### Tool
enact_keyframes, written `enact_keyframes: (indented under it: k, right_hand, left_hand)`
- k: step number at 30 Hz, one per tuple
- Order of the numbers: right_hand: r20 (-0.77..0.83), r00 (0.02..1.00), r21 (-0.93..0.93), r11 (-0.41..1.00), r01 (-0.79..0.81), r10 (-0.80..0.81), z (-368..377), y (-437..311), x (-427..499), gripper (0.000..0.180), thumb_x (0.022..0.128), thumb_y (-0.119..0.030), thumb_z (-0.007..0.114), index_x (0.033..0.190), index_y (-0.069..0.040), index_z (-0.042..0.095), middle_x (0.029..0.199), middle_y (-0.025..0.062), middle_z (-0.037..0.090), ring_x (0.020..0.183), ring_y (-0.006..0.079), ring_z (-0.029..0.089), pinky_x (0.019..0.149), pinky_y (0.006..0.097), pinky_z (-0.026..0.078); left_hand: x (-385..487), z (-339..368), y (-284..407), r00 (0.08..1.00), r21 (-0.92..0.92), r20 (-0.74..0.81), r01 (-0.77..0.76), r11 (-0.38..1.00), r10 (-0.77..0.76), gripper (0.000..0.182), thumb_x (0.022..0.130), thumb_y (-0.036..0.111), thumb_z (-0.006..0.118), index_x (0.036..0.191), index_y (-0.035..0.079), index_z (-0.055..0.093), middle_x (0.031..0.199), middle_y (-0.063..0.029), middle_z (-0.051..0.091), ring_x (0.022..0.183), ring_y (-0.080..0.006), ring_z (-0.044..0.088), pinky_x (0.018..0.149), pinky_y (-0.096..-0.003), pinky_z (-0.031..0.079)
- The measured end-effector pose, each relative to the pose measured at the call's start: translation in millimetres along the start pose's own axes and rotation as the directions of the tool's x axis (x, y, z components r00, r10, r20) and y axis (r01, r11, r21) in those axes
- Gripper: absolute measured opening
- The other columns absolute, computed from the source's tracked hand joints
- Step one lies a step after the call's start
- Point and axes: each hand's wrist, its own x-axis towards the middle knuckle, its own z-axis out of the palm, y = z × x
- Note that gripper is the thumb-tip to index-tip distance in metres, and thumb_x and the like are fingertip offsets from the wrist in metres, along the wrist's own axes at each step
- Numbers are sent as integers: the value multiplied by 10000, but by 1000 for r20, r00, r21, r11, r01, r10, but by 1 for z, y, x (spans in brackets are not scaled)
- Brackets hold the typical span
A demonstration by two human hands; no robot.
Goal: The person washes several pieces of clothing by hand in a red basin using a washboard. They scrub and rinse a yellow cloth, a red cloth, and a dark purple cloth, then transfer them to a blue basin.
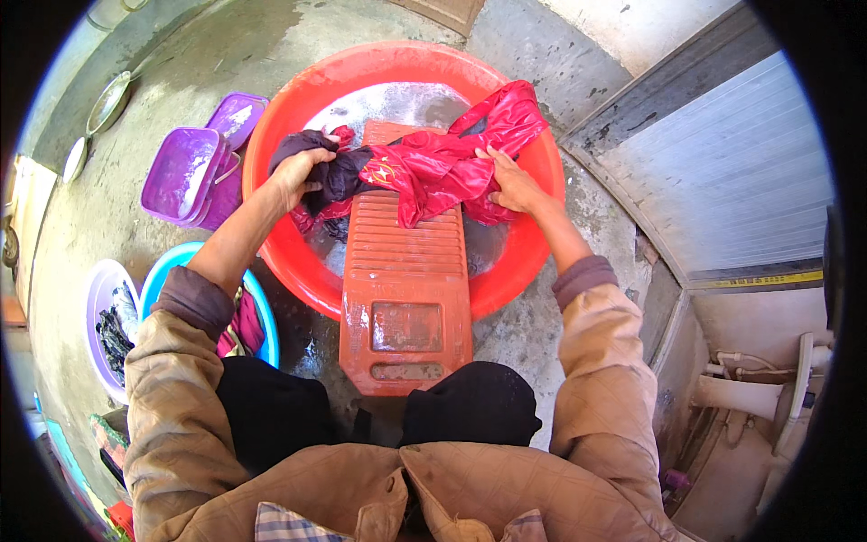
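Observation:
A red satin garment (pixel 440 166) with dark lining and a yellow star emblem lies wet across the top of an orange plastic washboard (pixel 406 271). The washboard leans over the near rim of a large red basin (pixel 271 230) holding soapy water. My left hand (pixel 300 175) grips the dark part of the cloth at the basin's left side. My right hand (pixel 513 183) rests on the red cloth at the right, thumb and fingers apart; whether it pinches the fabric is unclear.
Purple plastic tubs (pixel 179 176) stand left of the basin. Nearer are a blue basin (pixel 271 325) and a lilac basin (pixel 95 325), both with clothes. Metal pans (pixel 110 103) lie along the far left wall. At right are a pale panelled door (pixel 725 169) and white pipes (pixel 745 369).

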Motion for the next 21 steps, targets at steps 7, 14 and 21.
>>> enact_keyframes:
  k: [7, 14, 21]
  right_hand:
    - [244, 944, 227, 934, -276, 220, 97, -7, 7, 873, 861, -669, 558, 1574, -239, 297, 1591, 153, 349, 1493, 324, 274, 1203, 487, 263]
    - [612, 743, 44, 926, -375, 271, 0, -9, 26, 1043, 693, -593, 788, 1530, -138, 363, 1576, 208, 325, 1459, 366, 318, 1165, 481, 340]
    - [197, 926, -227, 934, -277, 323, 104, 32, 22, 923, 762, -399, 795, 1508, -90, 348, 1494, 279, 376, 1356, 423, 434, 1078, 514, 415]
  left_hand:
    - [2, 12, -13, 995, -174, 100, 47, 984, -30, 455, 902, 11, 586, 1328, 171, 585, 1186, -65, 665, 1018, -192, 680, 835, -380, 581]
    - [5, -5, -36, 997, -270, 75, -1, 963, 22, 357, 866, -49, 588, 1223, -33, 604, 1120, -135, 687, 978, -244, 689, 897, -385, 564]
    - [-6, 18, -14, 987, -300, 157, 34, 953, 15, 420, 856, -69, 552, 1265, 28, 578, 1189, -144, 655, 1065, -257, 673, 961, -391, 553]
